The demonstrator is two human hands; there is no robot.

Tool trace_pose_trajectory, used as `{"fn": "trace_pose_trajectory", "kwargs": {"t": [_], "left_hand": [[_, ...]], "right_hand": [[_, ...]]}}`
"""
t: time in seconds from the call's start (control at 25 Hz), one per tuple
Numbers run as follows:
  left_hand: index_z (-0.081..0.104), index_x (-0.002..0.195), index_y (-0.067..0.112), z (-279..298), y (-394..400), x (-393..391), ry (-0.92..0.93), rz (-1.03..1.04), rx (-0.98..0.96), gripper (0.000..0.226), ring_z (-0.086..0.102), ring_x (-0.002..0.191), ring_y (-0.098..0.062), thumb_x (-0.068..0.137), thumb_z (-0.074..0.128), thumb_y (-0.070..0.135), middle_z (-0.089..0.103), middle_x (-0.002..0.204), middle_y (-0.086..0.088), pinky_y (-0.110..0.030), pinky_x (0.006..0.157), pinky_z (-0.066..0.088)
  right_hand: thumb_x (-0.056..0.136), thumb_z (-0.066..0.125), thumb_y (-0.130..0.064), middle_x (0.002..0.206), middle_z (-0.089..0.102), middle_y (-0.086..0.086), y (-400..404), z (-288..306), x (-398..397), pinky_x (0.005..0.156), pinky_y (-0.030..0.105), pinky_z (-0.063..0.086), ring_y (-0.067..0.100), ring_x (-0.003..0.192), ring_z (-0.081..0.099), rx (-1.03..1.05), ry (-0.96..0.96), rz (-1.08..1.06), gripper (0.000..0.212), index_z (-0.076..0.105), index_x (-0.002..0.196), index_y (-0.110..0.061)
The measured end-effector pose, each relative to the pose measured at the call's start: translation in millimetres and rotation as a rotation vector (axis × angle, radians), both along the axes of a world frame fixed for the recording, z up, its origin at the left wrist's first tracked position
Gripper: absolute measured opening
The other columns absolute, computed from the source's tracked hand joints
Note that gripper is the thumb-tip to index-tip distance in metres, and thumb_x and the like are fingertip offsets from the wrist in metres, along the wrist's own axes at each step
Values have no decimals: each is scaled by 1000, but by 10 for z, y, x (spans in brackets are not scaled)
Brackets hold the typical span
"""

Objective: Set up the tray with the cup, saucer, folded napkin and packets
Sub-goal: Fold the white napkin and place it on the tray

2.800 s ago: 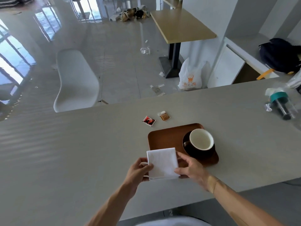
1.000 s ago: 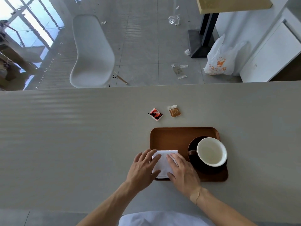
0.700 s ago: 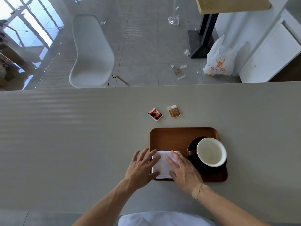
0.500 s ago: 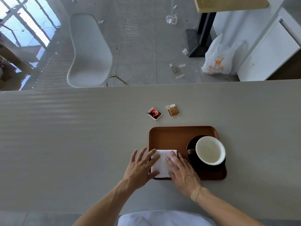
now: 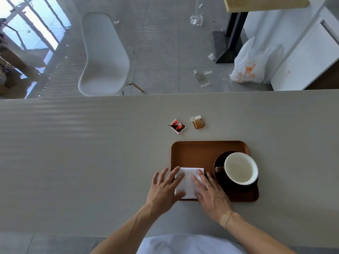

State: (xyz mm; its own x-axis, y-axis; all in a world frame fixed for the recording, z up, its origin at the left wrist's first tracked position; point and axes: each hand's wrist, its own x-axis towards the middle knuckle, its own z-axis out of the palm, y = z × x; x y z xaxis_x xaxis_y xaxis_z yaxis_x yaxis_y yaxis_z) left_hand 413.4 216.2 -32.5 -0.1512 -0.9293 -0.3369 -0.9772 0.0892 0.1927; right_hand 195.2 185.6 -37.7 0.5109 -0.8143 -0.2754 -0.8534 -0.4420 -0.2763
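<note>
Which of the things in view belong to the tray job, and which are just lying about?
Job: tray, cup, saucer, folded napkin, red packet, brown packet, left hand, right hand.

Lying about: white chair, plastic bag, floor litter, wooden table.

Wooden tray [image 5: 192, 153] matt brown; cup [image 5: 240, 168] glossy glazed; napkin [image 5: 189, 182] soft white; counter [image 5: 91, 153] smooth matt.

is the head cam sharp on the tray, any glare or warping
Head view: tray, napkin and both packets are sharp; window glare washes the floor at upper left; wide-angle lens bows the table far edge slightly.
</note>
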Motion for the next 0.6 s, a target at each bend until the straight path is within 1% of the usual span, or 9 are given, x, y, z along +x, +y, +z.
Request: {"fn": "trace_pose_trajectory", "kwargs": {"t": [0.08,0.16,0.2,0.24,0.28,0.36,0.4,0.48,0.6], "left_hand": [[16,152,40,5,5,21,-5,4,4,65,9,150,-28,94,35,63,4,164,11,-51,119,6],[15,152,39,20,-2,-1,-16,4,8,64,7,150,-28,95,35,61,3,165,10,-51,120,6],[18,152,37,39,-4,-21,-14,4,3,64,9,149,-29,96,37,60,6,165,7,-51,120,8],[24,151,35,68,3,-35,-2,1,-13,62,15,148,-31,96,41,57,12,164,2,-51,119,13],[35,147,32,98,18,-37,17,-11,-48,57,25,144,-32,95,46,53,25,161,-3,-52,117,22],[55,130,28,128,82,-3,72,-48,-160,42,48,128,-30,91,57,44,50,141,-5,-50,107,39],[59,121,28,134,136,25,101,-58,-217,35,54,119,-27,89,61,41,57,130,-3,-46,102,44],[61,113,29,139,243,61,143,-71,-249,28,58,107,-22,87,64,36,60,116,2,-39,96,47],[58,116,29,141,320,49,163,-63,-172,32,61,99,-19,86,66,34,61,115,4,-33,90,48]], "right_hand": [[92,60,-35,156,32,3,6,30,15,108,42,37,32,140,35,-64,9,3,60,39,146,-25],[86,68,-35,151,42,4,13,48,22,101,42,46,31,134,46,-110,9,6,61,47,142,-23],[85,70,-35,149,45,4,14,55,21,100,41,47,31,132,47,-123,0,3,60,49,140,-22],[83,71,-35,148,47,5,9,60,16,98,40,48,30,131,49,-138,-14,-2,60,52,138,-21],[82,73,-33,145,50,5,12,56,2,97,40,49,29,130,50,-153,-36,-9,57,56,135,-20],[80,76,-24,137,58,7,34,38,-42,95,40,53,28,127,54,-184,-97,4,46,64,124,-19],[78,77,-21,132,62,7,59,29,-74,93,39,55,28,125,56,-201,-119,29,41,68,118,-19],[73,81,-21,126,66,4,107,23,-150,90,37,56,25,122,59,-207,-145,80,40,71,111,-21],[61,88,-19,125,67,1,134,46,-224,85,33,58,22,116,63,-149,-163,87,52,72,111,-23]]}}
